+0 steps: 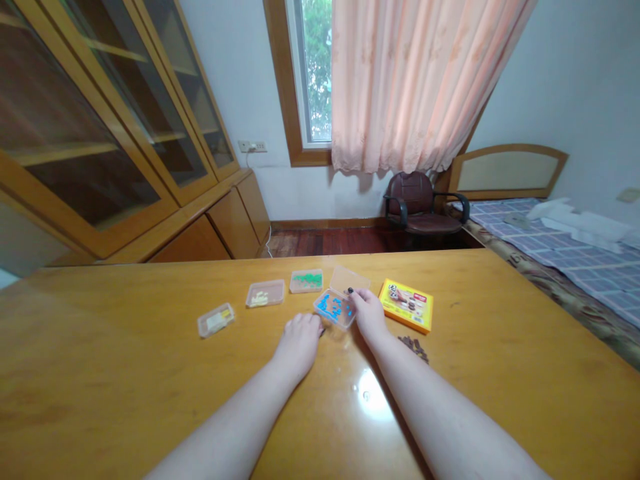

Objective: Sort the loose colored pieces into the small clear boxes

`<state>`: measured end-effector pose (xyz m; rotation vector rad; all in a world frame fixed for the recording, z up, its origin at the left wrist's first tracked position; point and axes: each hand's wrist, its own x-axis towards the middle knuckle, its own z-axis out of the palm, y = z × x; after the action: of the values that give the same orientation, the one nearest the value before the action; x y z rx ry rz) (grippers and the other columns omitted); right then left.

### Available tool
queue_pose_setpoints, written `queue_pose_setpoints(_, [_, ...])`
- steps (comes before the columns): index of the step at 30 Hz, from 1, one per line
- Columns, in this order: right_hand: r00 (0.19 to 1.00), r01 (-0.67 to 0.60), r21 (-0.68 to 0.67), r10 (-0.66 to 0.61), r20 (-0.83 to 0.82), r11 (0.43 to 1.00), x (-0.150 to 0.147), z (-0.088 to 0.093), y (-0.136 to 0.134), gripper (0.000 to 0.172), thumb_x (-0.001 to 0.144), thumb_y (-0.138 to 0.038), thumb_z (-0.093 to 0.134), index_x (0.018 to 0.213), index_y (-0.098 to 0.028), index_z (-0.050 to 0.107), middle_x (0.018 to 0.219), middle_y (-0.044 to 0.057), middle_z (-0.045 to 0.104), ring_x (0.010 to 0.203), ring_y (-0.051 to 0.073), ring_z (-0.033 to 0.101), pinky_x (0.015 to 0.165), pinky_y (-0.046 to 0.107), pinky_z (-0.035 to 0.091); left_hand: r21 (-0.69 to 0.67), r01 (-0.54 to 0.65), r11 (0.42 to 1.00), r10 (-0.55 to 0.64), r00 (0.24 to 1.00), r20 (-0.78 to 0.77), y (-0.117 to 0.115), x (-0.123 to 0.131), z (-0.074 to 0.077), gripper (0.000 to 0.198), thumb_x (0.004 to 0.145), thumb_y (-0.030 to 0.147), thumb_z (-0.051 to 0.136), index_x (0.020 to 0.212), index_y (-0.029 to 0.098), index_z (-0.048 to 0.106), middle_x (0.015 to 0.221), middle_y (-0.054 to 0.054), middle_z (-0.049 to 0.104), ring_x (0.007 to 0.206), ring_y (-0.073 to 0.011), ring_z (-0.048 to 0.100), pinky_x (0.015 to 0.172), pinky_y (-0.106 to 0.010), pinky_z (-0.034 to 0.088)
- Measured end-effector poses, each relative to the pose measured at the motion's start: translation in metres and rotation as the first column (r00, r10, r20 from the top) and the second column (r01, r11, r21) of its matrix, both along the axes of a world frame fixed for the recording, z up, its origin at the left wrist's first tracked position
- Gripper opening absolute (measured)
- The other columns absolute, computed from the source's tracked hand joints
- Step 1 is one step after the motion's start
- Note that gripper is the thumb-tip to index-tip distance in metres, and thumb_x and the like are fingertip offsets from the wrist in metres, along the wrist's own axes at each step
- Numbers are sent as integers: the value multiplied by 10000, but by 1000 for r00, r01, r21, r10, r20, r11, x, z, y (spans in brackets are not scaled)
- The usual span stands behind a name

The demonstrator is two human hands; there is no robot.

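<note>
On the wooden table (150,373), the right hand (369,312) is pinching the open clear box of blue pieces (334,309) by its three o'clock rim. The left hand (300,337) is sitting curled at seven o'clock, just beside it, its grip impossible to tell. A yellow pack (406,305) is lying at the box's three o'clock.

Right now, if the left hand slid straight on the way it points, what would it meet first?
Most likely the open clear box of blue pieces, just beyond the left hand; the right hand holds that box's other side. Depth is hard to judge.
</note>
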<state>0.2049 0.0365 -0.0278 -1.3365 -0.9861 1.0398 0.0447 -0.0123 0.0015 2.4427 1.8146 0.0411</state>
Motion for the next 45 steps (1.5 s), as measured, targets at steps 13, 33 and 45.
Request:
queue_pose_setpoints(13, [985,-120,46,113,132,992,-4,-3,-3,234,711,-385,524,624,-172,567,570,-17,536,562,133,478,535,234,360,247,-227,942,95,886,454,13,-24,13,218,875,233,311,877,181,523,904,-70,567,892,-186,513,817,-310,415])
queue_pose_setpoints(33, [999,-41,9,41,0,999,-2,-6,1,277,693,-434,560,697,-162,611,613,2,589,583,149,517,566,255,393,-290,-320,902,241,930,-277,-23,-5,23,318,822,95,309,998,101,574,852,-180,673,826,-282,651,659,-372,477])
queue_pose_setpoints(45, [981,67,21,-62,-185,998,4,2,2,277,668,-422,591,734,-159,644,637,17,635,588,157,549,566,255,399,-27,-80,996,73,980,-184,-8,21,0,296,847,83,292,1071,138,476,852,-125,636,843,-253,628,690,-356,456])
